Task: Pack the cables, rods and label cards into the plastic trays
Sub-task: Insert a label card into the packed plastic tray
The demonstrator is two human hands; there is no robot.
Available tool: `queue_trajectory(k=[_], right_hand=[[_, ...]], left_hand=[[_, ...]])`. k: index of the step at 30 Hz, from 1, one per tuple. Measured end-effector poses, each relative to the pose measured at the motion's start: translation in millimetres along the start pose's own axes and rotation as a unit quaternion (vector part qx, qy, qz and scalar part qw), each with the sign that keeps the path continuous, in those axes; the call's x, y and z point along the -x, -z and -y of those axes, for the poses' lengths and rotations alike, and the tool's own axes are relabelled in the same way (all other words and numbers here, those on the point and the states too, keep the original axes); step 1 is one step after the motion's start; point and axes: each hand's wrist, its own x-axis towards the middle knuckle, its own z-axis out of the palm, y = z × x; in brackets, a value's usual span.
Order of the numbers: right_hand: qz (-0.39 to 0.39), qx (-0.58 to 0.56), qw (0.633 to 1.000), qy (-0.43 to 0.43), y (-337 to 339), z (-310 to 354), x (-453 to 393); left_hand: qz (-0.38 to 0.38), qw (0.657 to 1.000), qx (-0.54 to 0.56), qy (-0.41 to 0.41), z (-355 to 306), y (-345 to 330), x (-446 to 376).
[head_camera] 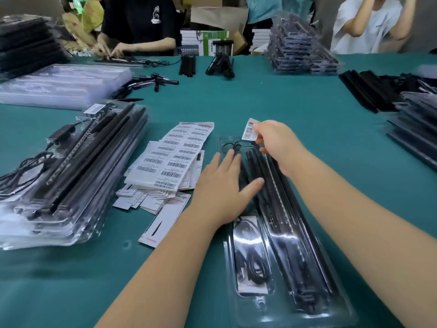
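A clear plastic tray lies lengthwise in front of me on the green table. It holds long black rods and a coiled black cable in a side pocket. My left hand rests flat on the tray's upper part, fingers straight. My right hand pinches a small barcode label card above the tray's far end. A small looped cable sits at the tray's far end.
Barcode label sheets and loose cards lie left of the tray. A stack of filled trays stands at the left, empty trays behind it. More rods and tray stacks lie across the table. Two people sit opposite.
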Motion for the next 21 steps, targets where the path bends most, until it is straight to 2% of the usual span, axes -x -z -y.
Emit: queue_trajectory(k=[3,9,14,21], right_hand=[[0.028,0.071,0.997,0.014,-10,-2,-16],[0.092,0.171,0.981,-0.008,-16,-12,-35],[0.092,0.179,0.979,-0.014,-20,-17,-34],[0.081,0.146,0.986,0.026,-21,-26,-35]], left_hand=[[0.04,0.999,-0.023,0.016,0,-4,-3],[0.049,0.998,-0.031,0.035,-3,-6,-6],[-0.005,0.998,-0.044,0.041,-5,-7,-2],[-0.001,0.998,-0.035,0.044,-5,-8,-2]])
